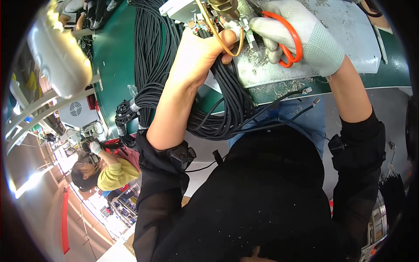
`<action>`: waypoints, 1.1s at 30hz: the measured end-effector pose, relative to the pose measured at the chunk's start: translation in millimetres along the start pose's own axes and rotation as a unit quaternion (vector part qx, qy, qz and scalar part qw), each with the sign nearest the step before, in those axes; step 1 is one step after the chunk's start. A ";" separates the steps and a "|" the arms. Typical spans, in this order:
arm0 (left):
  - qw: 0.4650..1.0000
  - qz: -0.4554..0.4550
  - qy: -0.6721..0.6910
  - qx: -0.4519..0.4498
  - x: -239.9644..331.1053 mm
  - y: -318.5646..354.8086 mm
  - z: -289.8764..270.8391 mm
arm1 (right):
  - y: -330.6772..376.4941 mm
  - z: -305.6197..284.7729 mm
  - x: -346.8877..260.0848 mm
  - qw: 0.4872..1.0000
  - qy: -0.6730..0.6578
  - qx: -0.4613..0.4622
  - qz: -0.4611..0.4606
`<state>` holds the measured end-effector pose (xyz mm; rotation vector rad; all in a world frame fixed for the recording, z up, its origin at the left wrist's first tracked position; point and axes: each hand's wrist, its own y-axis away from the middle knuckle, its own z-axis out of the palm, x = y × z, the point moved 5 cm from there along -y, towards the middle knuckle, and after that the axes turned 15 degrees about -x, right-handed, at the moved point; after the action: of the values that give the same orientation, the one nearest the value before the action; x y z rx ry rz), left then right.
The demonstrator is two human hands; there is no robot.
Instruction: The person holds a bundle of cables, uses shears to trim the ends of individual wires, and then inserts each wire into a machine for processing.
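Note:
My bare left hand pinches the ends of black cables at the top of the bench, beside a curved yellow-brown tube. My right hand, in a white knitted glove, is closed around red-handled scissors, with the red loops around its fingers. Its fingertips are close to the small pale connector by my left thumb; whether they touch it I cannot tell. Below my left hand hangs a thick bundle of black cables. Two cable ends with clear plugs stick out toward the right.
Coiled black cables lie along the green bench on the left. Cut scraps litter the white board. A brass-coloured metal fitting stands at the top. A co-worker in yellow works at the far left. A bright lamp hangs upper left.

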<state>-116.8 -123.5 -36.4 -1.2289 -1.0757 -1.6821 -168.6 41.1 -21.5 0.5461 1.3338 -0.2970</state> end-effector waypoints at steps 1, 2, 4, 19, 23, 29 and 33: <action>1.000 -0.003 0.001 0.000 0.6 -1.2 -0.6 | 0.0 -0.4 0.5 1.000 -0.001 -0.005 0.008; 1.000 -0.002 -0.009 -0.005 2.3 -2.4 -0.3 | -0.1 -0.9 1.0 1.000 -0.002 -0.009 0.015; 0.999 0.001 -0.030 -0.016 5.0 -3.9 -0.2 | -0.4 -2.6 0.1 1.000 0.003 -0.014 0.018; 0.993 0.000 -0.113 0.016 12.3 -2.2 1.3 | -2.3 -2.4 3.1 0.998 -0.043 -0.032 -0.012; 0.993 -0.010 -0.118 0.026 13.2 -3.3 2.4 | -1.4 -3.7 0.9 0.999 -0.002 -0.023 0.027; 0.993 -0.026 -0.112 0.011 7.6 -2.0 -0.7 | -2.3 -3.4 2.0 1.000 -0.012 -0.013 0.020; 0.999 0.012 -0.042 0.002 1.6 -1.5 -0.1 | -1.2 -1.5 2.6 1.000 -0.009 -0.001 0.006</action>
<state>-118.6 -123.3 -35.2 -1.3153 -1.1091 -1.6223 -170.0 41.1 -24.5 0.5488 1.3139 -0.2912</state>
